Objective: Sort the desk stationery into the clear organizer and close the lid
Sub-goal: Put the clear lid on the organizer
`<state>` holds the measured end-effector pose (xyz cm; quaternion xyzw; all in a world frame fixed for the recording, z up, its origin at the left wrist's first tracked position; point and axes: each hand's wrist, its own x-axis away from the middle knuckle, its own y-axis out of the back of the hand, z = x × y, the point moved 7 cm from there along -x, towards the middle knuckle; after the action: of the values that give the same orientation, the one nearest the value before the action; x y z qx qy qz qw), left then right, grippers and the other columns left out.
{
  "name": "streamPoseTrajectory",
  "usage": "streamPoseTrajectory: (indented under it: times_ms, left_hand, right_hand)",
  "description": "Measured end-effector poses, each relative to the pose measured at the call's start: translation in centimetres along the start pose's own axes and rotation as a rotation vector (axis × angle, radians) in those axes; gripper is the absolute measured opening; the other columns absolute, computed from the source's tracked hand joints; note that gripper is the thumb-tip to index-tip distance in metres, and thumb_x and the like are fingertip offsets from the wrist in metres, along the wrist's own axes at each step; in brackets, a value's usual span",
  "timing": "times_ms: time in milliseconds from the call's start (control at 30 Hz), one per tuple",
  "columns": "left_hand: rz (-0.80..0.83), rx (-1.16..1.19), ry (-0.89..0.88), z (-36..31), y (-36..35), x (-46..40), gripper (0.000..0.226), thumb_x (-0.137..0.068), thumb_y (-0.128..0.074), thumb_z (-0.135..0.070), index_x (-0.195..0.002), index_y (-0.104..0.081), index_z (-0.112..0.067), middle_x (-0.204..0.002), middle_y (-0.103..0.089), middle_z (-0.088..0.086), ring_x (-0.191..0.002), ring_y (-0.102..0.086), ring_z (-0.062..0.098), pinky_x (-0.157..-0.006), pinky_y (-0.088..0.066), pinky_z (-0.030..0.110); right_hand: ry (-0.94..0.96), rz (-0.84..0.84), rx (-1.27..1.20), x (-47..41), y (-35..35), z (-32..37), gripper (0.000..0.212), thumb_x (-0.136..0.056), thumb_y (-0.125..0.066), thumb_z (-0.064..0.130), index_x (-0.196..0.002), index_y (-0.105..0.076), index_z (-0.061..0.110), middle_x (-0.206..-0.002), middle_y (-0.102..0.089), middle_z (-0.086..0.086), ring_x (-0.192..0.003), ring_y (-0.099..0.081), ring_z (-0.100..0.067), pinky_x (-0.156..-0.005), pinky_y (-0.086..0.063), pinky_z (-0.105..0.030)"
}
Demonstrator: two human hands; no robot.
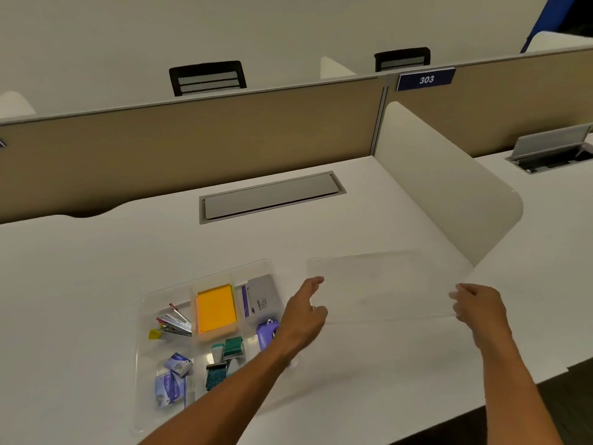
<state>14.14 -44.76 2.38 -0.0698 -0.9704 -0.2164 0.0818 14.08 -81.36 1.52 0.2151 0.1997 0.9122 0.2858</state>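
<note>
Head view: nearest, two bare forearms reaching in from the bottom edge over the white desk (96, 284). Left hand (305, 313) crossing above the right side of the clear organizer (141, 348), grip closed on the left edge of the clear lid (378, 290), thumb on top, fingers curled under. Right hand (478, 313) pinching the lid's right edge, grip narrow, thumb above and fingers below. Lid held between both hands, roughly level, to the right of the organizer and not over it; whether clear of the desk or resting on it, cannot tell.

Organizer lying open on the desk, left of centre, split into compartments. Far left compartment: staple removers (173, 322), silver with red and yellow ends. Middle back compartment: orange sticky notes (216, 308), stacked. Right back compartment: a grey card box (261, 298) with a purple stripe. Just in front of that, a purple stapler (267, 334), partly hidden by the left arm. Front left: small blue staple boxes (175, 377). Front middle: green binder clips (226, 358).

Farther back, a grey cable hatch (271, 195) set flush in the desk, shut. Behind it a tan partition (192, 139); to the right a white side divider (442, 187). A blue sign (426, 79) reading 303 on the partition top. Two black chair backs (208, 78) beyond.
</note>
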Motion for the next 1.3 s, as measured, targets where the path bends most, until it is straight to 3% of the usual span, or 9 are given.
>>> streamPoseTrajectory:
  times_ms: [100, 167, 333, 433, 567, 800, 933, 1200, 1300]
  left_hand:
    - [-0.088, 0.102, -0.146, -2.7, 3.1, 0.5, 0.034, -0.096, -0.038, -0.003, -0.119, -0.048, -0.026, -0.134, -0.056, -0.008, -0.124, -0.051, 0.01, -0.101, -0.044, 0.021]
    - [-0.097, 0.105, -0.255, -4.1, 5.5, 1.2, 0.042, -0.093, -0.033, 0.007, -0.112, -0.049, -0.027, -0.135, -0.057, -0.005, -0.125, -0.052, 0.01, -0.105, -0.043, 0.026]
    - [-0.29, -0.1, -0.547, -7.5, 13.0, 3.0, 0.026, -0.088, -0.059, -0.003, -0.105, -0.062, -0.022, -0.122, -0.064, -0.008, -0.117, -0.056, 0.005, -0.102, -0.045, 0.029]
    - [-0.449, -0.006, -0.603, -8.9, 17.9, 4.4, 0.017, -0.09, -0.061, -0.011, -0.104, -0.067, -0.019, -0.111, -0.068, -0.008, -0.11, -0.061, 0.007, -0.097, -0.048, 0.03]
    - [-0.575, 0.177, -0.599, -10.3, 23.7, 6.3, 0.012, -0.092, -0.06, -0.023, -0.099, -0.067, -0.017, -0.099, -0.071, -0.001, -0.101, -0.066, 0.016, -0.088, -0.054, 0.029]
    - [-0.552, 0.413, -0.393, -7.4, 29.3, 7.7, 0.021, -0.096, -0.053, -0.025, -0.11, -0.062, -0.013, -0.09, -0.072, 0.006, -0.086, -0.072, 0.022, -0.068, -0.06, 0.031]
    - [-0.631, 0.404, -0.24, -2.5, 30.4, 8.4, 0.02, -0.097, -0.053, -0.021, -0.115, -0.061, -0.017, -0.086, -0.072, 0.004, -0.079, -0.073, 0.019, -0.063, -0.06, 0.029]
    - [-0.589, 0.372, 0.071, 8.1, 29.7, 8.8, 0.039, -0.098, -0.05, -0.022, -0.136, -0.046, -0.013, -0.117, -0.065, 0.006, -0.094, -0.069, 0.018, -0.066, -0.059, 0.024]
    - [-0.58, 0.176, 0.157, 10.4, 29.5, 8.7, 0.044, -0.099, -0.048, -0.017, -0.141, -0.037, -0.013, -0.135, -0.055, 0.009, -0.115, -0.059, 0.026, -0.087, -0.054, 0.035]
  right_hand:
    - [0.02, 0.054, -0.225, 0.6, 0.6, 3.2, 0.035, -0.083, -0.06, 0.002, -0.118, -0.064, 0.007, -0.084, -0.069, -0.008, -0.063, -0.059, -0.02, -0.058, -0.048, -0.031]
    - [0.064, 0.068, -0.312, 1.7, 0.9, 6.2, 0.042, -0.08, -0.056, -0.001, -0.12, -0.063, 0.012, -0.087, -0.069, -0.008, -0.057, -0.056, -0.016, -0.054, -0.044, -0.03]
    - [0.176, 0.249, -0.501, 6.6, 0.2, 14.2, 0.029, -0.085, -0.058, -0.001, -0.108, -0.07, 0.011, -0.088, -0.07, -0.017, -0.049, -0.053, -0.015, -0.042, -0.04, -0.025]
    - [0.248, 0.423, -0.605, 11.1, -0.9, 19.0, 0.025, -0.093, -0.06, 0.029, -0.106, -0.071, 0.012, -0.088, -0.071, -0.012, -0.049, -0.049, -0.012, -0.04, -0.038, -0.022]
    - [0.366, 0.618, -0.646, 15.9, -2.4, 24.6, 0.071, -0.079, -0.052, 0.076, -0.114, -0.068, 0.016, -0.084, -0.069, -0.005, -0.047, -0.046, -0.012, -0.042, -0.037, -0.017]
    - [0.593, 0.483, -0.249, 18.0, -8.6, 26.5, 0.035, -0.092, -0.064, 0.035, -0.127, -0.06, 0.029, -0.078, -0.061, 0.002, -0.077, -0.057, -0.015, -0.068, -0.048, -0.032]
    - [0.531, 0.478, -0.002, 17.2, -14.2, 22.6, 0.033, -0.095, -0.06, 0.028, -0.125, -0.057, 0.04, -0.106, -0.057, -0.005, -0.101, -0.059, -0.024, -0.083, -0.052, -0.039]
    - [0.372, 0.537, 0.124, 18.9, -22.3, 15.4, 0.056, -0.095, -0.058, 0.012, -0.146, -0.04, 0.025, -0.125, -0.052, -0.005, -0.097, -0.062, -0.028, -0.078, -0.059, -0.038]
    - [0.393, 0.517, 0.232, 20.1, -24.4, 13.7, 0.058, -0.095, -0.06, 0.016, -0.147, -0.036, 0.024, -0.125, -0.053, -0.004, -0.104, -0.061, -0.028, -0.083, -0.058, -0.041]
